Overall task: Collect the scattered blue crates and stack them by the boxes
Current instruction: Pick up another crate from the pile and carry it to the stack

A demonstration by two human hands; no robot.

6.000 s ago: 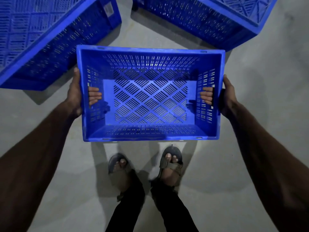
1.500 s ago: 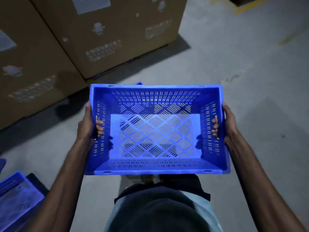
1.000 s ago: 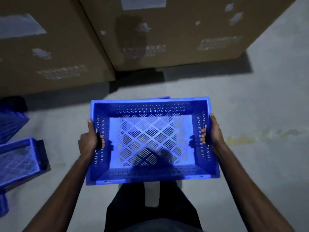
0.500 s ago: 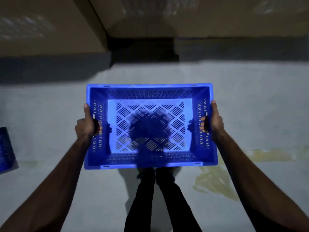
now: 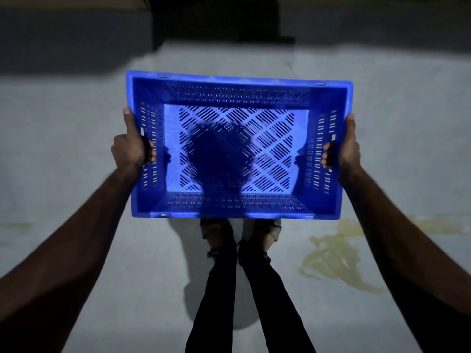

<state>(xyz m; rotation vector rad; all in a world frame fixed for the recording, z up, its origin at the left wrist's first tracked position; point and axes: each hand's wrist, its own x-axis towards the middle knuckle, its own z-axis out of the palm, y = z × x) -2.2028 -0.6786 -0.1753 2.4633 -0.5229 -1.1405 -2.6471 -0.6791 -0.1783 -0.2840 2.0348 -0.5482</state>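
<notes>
An empty blue crate (image 5: 237,205) with a slotted lattice floor hangs level in front of me, above the grey floor. My left hand (image 5: 130,146) grips the handle slot in its left end wall, fingers curled through the slot and thumb up along the outside. My right hand (image 5: 342,149) grips the handle slot in the right end wall the same way. A dark shadow falls across the crate's floor. The bottom edges of the cardboard boxes (image 5: 74,1) show dimly along the top of the view.
My legs and sandalled feet (image 5: 239,235) stand just behind the crate's near wall. A yellowish stain (image 5: 336,258) marks the concrete floor at the right. A dark gap (image 5: 216,19) between boxes lies straight ahead.
The view has tilted further down and the boxes have slid nearly out of the top. The crate stays gripped at both ends. The blue crate at the left edge has left the view.
</notes>
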